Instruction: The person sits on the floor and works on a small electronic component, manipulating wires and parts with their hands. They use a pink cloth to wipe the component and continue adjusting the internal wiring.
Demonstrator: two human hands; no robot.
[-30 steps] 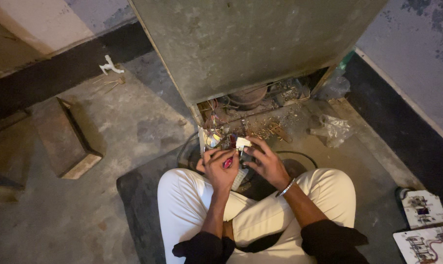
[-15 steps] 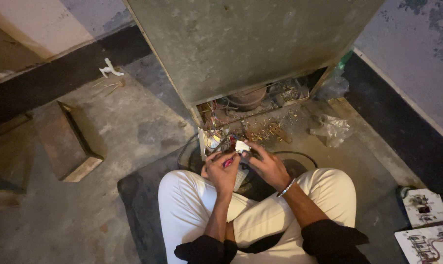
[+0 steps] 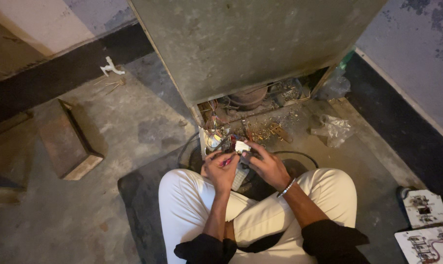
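Observation:
I sit cross-legged on the floor in white trousers, facing the open base of a large grey metal appliance (image 3: 251, 44). My left hand (image 3: 220, 168) grips a thin red-handled tool (image 3: 227, 161) close to a tangle of wires and a small round part (image 3: 213, 141). My right hand (image 3: 266, 164) holds a small white electrical component (image 3: 242, 146) next to the left hand; a bead bracelet circles its wrist. The two hands nearly touch. Just beyond them lies the appliance's dusty lower compartment (image 3: 253, 100) with wires and a dark round body.
A wooden box-like block (image 3: 70, 144) lies on the concrete floor to the left. A crumpled clear plastic bag (image 3: 335, 129) sits to the right of the compartment. Two white circuit boards (image 3: 424, 210) rest at the far right. A small white piece (image 3: 111, 67) lies by the wall.
Both hands stay together in front of the compartment with only small shifts of the fingers and the white component; the view has barely moved.

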